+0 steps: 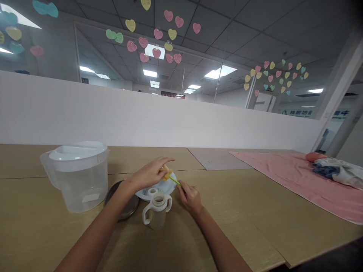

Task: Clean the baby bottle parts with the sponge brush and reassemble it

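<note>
My left hand (153, 173) is closed on the yellow sponge head (166, 173) of a brush, above a pale blue-white bowl (171, 186). The brush's thin green handle (176, 182) runs down to the right, and its end is pinched in my right hand (190, 196). Just in front of the bowl stands an upright clear bottle (157, 218) with a white collar and two white handles, its top open. A small white ring-shaped part (152, 192) lies in the bowl. Behind my left forearm is a dark round plate (129, 207), partly hidden.
A large clear plastic pitcher (82, 181) with a lid stands at the left. On the right, a pink cloth (272, 170) lies across the table (232, 226), with bundled white and blue fabric (337, 172) on it. A low white wall (170, 124) runs behind.
</note>
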Available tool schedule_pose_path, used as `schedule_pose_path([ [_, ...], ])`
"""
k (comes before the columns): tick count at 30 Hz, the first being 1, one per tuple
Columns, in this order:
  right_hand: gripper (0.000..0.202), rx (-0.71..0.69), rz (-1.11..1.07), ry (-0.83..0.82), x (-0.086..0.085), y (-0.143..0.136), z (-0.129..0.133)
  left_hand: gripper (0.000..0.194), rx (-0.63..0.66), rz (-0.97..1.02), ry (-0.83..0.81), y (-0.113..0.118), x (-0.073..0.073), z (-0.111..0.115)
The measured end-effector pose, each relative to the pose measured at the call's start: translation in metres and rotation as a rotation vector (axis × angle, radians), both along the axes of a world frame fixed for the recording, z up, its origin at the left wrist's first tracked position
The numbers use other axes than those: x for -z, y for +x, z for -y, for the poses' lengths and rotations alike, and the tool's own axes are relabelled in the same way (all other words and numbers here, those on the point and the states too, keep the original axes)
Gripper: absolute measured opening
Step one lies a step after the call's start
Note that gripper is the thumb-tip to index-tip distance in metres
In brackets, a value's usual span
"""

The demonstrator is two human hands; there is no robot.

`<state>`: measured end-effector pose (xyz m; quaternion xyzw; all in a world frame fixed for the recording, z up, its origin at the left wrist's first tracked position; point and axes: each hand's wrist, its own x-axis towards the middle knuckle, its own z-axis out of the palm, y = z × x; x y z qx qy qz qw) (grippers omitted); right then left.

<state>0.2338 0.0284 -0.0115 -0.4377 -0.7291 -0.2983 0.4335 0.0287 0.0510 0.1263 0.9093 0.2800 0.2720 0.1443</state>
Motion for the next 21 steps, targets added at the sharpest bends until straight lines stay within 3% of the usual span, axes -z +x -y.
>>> schedule_pose_path([
  [4,0.027,-0.003,-0.055,-0.007,0.002,0.004,-0.001,0.054,0.105,0.054,-0.030,-0.007,-0.008,0.006],
  [9,0.026,0.027,-0.152,0.012,0.003,0.003,0.000,0.042,0.118,0.111,-0.088,-0.004,-0.013,0.013],
  [13,0.024,0.063,-0.211,0.080,0.000,0.001,0.002,0.044,-0.045,0.204,-0.152,-0.002,-0.015,0.011],
  [17,0.021,0.145,-0.186,0.119,-0.004,0.002,0.001,0.049,-0.271,0.234,-0.067,-0.020,-0.020,-0.001],
  [21,0.020,0.120,-0.124,0.115,-0.005,0.002,-0.001,0.044,-0.456,-0.058,0.042,-0.049,-0.013,-0.020],
])
